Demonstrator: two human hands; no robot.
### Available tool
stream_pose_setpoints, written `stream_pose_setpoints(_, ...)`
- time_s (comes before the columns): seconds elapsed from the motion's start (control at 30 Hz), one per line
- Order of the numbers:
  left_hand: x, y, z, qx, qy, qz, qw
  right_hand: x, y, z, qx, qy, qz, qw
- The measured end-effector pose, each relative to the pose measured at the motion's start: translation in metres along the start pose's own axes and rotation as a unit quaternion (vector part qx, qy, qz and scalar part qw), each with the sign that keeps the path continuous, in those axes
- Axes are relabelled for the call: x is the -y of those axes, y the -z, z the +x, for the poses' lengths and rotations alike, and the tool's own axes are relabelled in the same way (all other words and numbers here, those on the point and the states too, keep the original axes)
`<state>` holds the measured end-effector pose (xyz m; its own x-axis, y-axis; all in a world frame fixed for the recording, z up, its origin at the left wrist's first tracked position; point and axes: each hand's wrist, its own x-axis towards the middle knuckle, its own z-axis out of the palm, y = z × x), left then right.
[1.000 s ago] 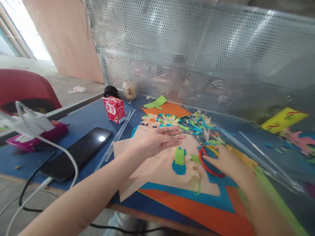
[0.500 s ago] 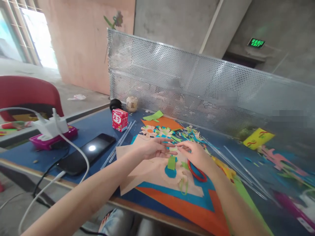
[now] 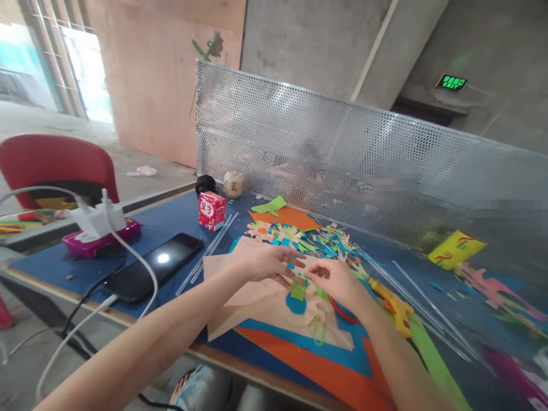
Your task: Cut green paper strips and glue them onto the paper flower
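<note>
Your right hand (image 3: 336, 279) covers part of the red scissors (image 3: 342, 312) at its 5 o'clock. Both hands, left hand (image 3: 268, 264) included, pinch the green paper strip (image 3: 298, 290), folded, atop the blue disc (image 3: 295, 303).

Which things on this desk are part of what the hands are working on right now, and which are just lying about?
In hand:
left hand
right hand
green paper strip
beige fringed flower
beige sheet

Lying about:
red scissors
phone
red carton
clear rods
yellow glue gun
</note>
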<state>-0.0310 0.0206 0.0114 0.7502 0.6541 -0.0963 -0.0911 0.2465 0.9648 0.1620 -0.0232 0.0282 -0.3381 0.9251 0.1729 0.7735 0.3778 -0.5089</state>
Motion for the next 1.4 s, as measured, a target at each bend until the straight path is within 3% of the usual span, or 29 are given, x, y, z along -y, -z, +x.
stream_pose_setpoints(0.23, -0.004, -0.003, -0.002, 0.015, 0.005, 0.029, 0.999, -0.002, -0.006, -0.007, 0.051, -0.025, 0.035, 0.998)
stream_pose_setpoints(0.37, -0.006, -0.004, -0.004, 0.005, 0.000, 0.060, 0.998, -0.003, -0.011, -0.007, 0.036, -0.017, 0.066, 0.997)
stream_pose_setpoints(0.53, -0.006, 0.012, 0.002, -0.146, -0.069, 0.139, 0.977, -0.012, -0.012, -0.002, -0.078, -0.025, 0.124, 0.989)
stream_pose_setpoints(0.63, -0.004, 0.020, 0.008, -0.190, -0.109, 0.182, 0.959, -0.015, -0.013, 0.002, -0.133, -0.039, 0.148, 0.979)
stream_pose_setpoints(0.87, 0.008, 0.018, 0.015, -0.178, -0.137, 0.213, 0.951, -0.014, -0.021, 0.017, -0.168, -0.047, 0.158, 0.972)
stream_pose_setpoints(1.4, 0.012, 0.031, 0.024, -0.212, -0.145, 0.187, 0.948, -0.023, -0.043, 0.036, -0.161, -0.011, 0.179, 0.970)
